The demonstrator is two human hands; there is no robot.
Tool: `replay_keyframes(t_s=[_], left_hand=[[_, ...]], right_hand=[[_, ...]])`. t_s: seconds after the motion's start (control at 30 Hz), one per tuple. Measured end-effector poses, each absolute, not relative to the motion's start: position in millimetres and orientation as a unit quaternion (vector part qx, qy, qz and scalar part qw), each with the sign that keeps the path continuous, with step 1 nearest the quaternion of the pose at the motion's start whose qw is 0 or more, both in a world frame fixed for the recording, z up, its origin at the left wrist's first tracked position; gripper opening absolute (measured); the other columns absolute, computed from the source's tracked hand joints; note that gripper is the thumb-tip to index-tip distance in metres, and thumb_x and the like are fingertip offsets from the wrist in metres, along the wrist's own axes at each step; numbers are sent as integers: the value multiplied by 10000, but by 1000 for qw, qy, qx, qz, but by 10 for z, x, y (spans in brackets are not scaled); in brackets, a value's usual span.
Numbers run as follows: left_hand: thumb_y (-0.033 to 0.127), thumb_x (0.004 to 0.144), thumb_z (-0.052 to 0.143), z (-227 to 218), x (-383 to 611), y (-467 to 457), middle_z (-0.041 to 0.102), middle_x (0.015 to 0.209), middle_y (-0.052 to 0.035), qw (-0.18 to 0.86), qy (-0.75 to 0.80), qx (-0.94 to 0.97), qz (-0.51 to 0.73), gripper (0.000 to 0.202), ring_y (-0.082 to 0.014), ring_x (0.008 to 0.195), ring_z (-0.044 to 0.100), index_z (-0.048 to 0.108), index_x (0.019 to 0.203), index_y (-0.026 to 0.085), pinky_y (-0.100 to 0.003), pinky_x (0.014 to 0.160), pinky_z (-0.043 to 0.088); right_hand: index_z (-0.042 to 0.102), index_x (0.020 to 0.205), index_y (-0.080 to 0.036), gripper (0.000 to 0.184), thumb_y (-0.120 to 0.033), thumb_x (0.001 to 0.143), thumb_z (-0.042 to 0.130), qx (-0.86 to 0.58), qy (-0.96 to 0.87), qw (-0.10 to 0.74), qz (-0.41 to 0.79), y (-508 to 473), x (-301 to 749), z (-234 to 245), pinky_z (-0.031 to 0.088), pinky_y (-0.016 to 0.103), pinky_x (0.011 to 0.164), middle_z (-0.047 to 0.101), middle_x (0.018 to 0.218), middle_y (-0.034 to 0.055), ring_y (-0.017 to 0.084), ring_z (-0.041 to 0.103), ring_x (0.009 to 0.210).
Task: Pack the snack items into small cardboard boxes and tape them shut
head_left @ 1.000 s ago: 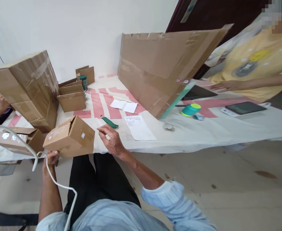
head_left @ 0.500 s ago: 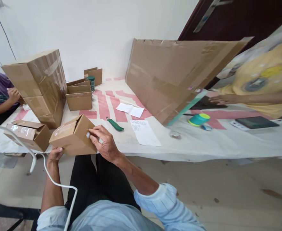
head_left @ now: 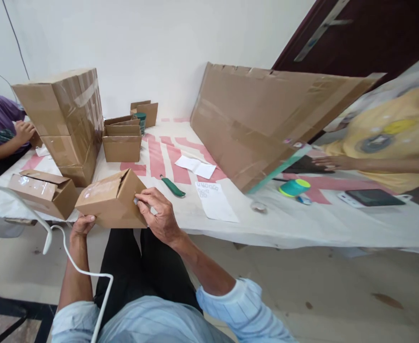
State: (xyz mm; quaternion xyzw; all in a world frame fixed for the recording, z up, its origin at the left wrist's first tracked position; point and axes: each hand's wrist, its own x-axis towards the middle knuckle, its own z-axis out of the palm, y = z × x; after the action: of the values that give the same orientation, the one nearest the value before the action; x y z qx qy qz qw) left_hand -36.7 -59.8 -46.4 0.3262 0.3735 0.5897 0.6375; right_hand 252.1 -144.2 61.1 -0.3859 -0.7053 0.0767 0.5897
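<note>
Box (head_left: 111, 205) lower left of centre, top taped down; left hand (head_left: 83, 225) grips its bottom corner, right hand (head_left: 162, 216) pinches a label (head_left: 136, 201) at its end, whether fully stuck unclear.

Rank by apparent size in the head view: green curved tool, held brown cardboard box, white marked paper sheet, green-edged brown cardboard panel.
1. Cardboard panel
2. Held box
3. Marked sheet
4. Green tool

Cannot see most fingers of the left hand (head_left: 83, 225) beneath the box (head_left: 111, 212), nor all of the label (head_left: 135, 201) behind the right hand (head_left: 162, 218). Cannot read tiny marks (head_left: 208, 187) on the paper (head_left: 219, 208). Cut off at the sides: a person in purple (head_left: 0, 126), a person in yellow (head_left: 384, 126).
</note>
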Motion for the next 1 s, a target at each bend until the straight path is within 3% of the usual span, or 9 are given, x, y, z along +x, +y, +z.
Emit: replay_keyframes(t_s=[0.2,0.33,0.63,0.87,1.0], left_hand=[[92,375,842,-432,-363,-626,845,998,-63,638,379,331,584,826,-333,972,781,769,1189,209,-384,789,643],[81,372,832,-405,-358,-643,842,992,-50,637,374,334,586,804,-339,1036,771,773,1162,218,-362,785,634],[97,367,815,-394,-342,-634,846,973,-50,632,371,346,587,747,-328,982,773,794,1108,191,-349,734,627],[78,360,846,-387,-333,-656,827,947,-48,639,379,321,588,791,-368,1112,745,763,1135,212,-426,883,639],[85,340,855,-374,-327,-658,826,969,-62,639,375,328,586,786,-378,1116,739,760,1110,214,-429,875,631]], right_hand=[[771,1061,-253,178,-197,1044,603,-387,-699,593,97,-1443,2531,606,631,379,844,718,1008,72,204,711,903],[762,1035,-250,158,-201,1035,612,-388,-697,593,109,-1436,2539,597,627,386,837,717,1003,72,206,700,891],[751,1068,-257,166,-185,1038,605,-385,-698,597,90,-1409,2571,572,637,359,796,718,991,63,200,706,891],[786,1042,-255,179,-197,1036,617,-376,-712,589,73,-1408,2592,556,633,383,825,731,969,74,212,711,894],[781,1016,-250,184,-195,1042,607,-368,-714,592,69,-1413,2595,563,627,366,803,724,945,72,206,709,879]])
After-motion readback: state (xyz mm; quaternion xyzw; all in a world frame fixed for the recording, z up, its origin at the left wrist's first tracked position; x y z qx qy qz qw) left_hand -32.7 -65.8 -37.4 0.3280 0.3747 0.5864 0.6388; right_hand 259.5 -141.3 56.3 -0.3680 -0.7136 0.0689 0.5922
